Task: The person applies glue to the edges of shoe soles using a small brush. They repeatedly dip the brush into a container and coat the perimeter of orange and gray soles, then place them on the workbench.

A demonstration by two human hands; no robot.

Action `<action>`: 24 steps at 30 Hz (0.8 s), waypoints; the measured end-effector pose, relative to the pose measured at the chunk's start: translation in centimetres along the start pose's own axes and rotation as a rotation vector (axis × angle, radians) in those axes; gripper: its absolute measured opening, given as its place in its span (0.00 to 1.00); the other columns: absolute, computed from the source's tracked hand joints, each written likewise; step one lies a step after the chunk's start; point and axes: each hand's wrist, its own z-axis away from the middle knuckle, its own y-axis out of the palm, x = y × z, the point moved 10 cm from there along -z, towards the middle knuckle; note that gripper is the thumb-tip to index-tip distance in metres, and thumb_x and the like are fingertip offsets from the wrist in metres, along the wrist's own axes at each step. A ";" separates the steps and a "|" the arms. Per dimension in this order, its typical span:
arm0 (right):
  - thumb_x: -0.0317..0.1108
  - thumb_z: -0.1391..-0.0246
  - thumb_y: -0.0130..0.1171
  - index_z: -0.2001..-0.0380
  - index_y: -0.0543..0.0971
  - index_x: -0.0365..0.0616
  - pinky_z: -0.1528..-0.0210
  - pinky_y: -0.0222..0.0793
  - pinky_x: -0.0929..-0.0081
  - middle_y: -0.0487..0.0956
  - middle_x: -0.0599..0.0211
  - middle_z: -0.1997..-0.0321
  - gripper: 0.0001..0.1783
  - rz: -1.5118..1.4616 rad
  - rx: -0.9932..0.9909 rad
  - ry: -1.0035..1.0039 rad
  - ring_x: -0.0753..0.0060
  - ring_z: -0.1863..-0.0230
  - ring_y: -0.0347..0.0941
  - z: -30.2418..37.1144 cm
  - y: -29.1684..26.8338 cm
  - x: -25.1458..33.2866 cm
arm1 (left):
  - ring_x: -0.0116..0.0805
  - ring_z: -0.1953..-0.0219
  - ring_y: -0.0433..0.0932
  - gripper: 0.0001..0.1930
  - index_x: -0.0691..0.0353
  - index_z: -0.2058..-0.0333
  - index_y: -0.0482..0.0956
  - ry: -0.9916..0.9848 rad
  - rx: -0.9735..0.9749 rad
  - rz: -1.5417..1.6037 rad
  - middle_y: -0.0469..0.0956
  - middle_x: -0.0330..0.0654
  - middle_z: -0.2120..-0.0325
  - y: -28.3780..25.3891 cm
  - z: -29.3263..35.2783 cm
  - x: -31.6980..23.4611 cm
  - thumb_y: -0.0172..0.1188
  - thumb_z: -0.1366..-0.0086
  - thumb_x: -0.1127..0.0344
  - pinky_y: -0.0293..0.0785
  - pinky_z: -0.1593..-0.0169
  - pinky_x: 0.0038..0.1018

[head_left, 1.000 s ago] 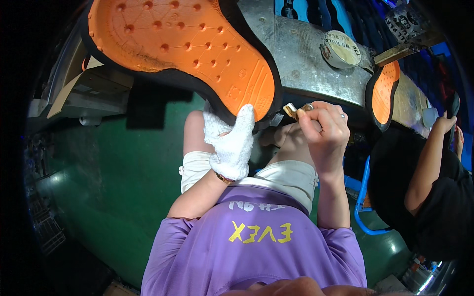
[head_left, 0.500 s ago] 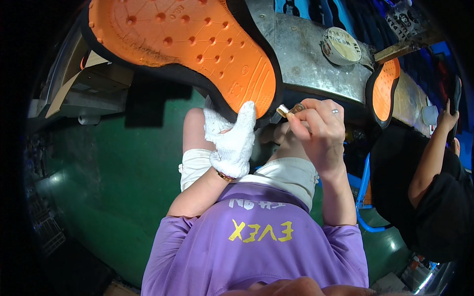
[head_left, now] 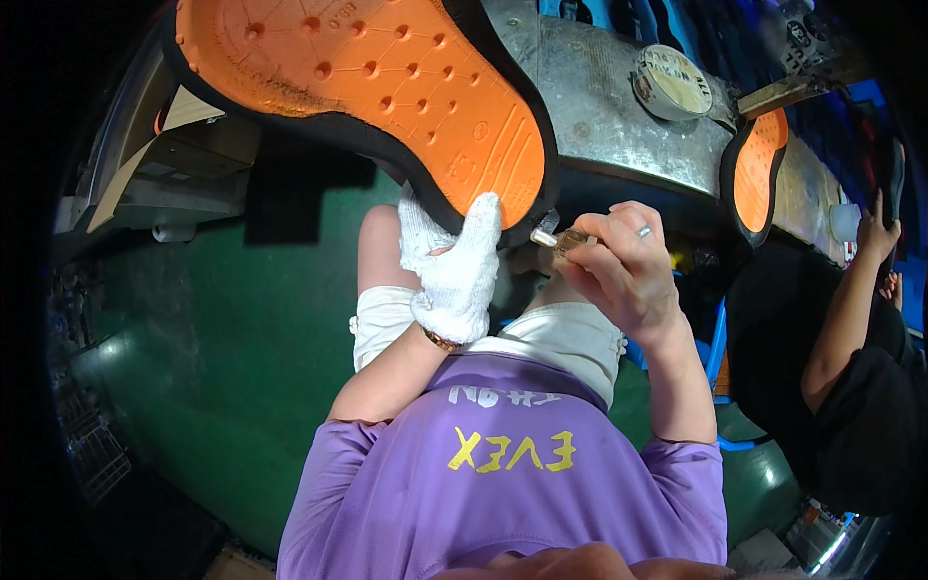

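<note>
My left hand (head_left: 454, 275), in a white knit glove, grips the narrow end of a large shoe insole (head_left: 396, 82). Its thumb lies on the orange underside, which has raised bumps and a black rim; the other fingers are partly hidden behind. My bare right hand (head_left: 626, 271), with a ring, pinches a small tool (head_left: 568, 241) with a brownish body and a shiny metal end. That end points left, close to the black rim at the insole's narrow end. Whether it touches the rim I cannot tell.
A metal-topped bench (head_left: 619, 126) runs beyond the insole, carrying a round pale tub (head_left: 674, 82). Another orange insole (head_left: 759, 179) stands at its right. A co-worker's arm (head_left: 851, 300) is at the far right, near a blue chair frame (head_left: 715, 358). An open cardboard box (head_left: 184, 145) sits left.
My right hand has turned and shifted slightly down, showing more of the tool, whose metal end now sits lower and further left. My left hand and the insole stay almost in place.
</note>
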 end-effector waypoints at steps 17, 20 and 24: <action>0.30 0.55 0.75 0.68 0.78 0.50 0.46 0.65 0.60 0.79 0.68 0.61 0.14 0.030 -0.123 0.091 0.63 0.65 0.75 1.3 -0.8 0.1 | 0.28 0.57 0.82 0.17 0.64 0.43 0.76 -0.138 0.102 0.016 0.82 0.40 0.54 1.4 1.2 -0.1 0.50 0.21 0.60 0.80 0.53 0.25; 0.30 0.56 0.75 0.67 0.78 0.50 0.48 0.65 0.60 0.79 0.68 0.61 0.15 0.098 -0.166 0.081 0.63 0.65 0.75 1.3 -1.3 0.1 | 0.28 0.57 0.82 0.17 0.64 0.42 0.76 -0.137 0.092 -0.011 0.82 0.40 0.54 1.3 1.5 -0.1 0.50 0.20 0.60 0.80 0.53 0.24; 0.30 0.57 0.75 0.66 0.77 0.50 0.50 0.66 0.59 0.79 0.68 0.62 0.16 0.146 -0.242 0.068 0.62 0.65 0.74 1.9 -1.8 -0.9 | 0.28 0.58 0.82 0.17 0.64 0.42 0.76 -0.166 0.116 0.111 0.82 0.39 0.54 1.7 1.6 0.3 0.50 0.20 0.60 0.80 0.55 0.23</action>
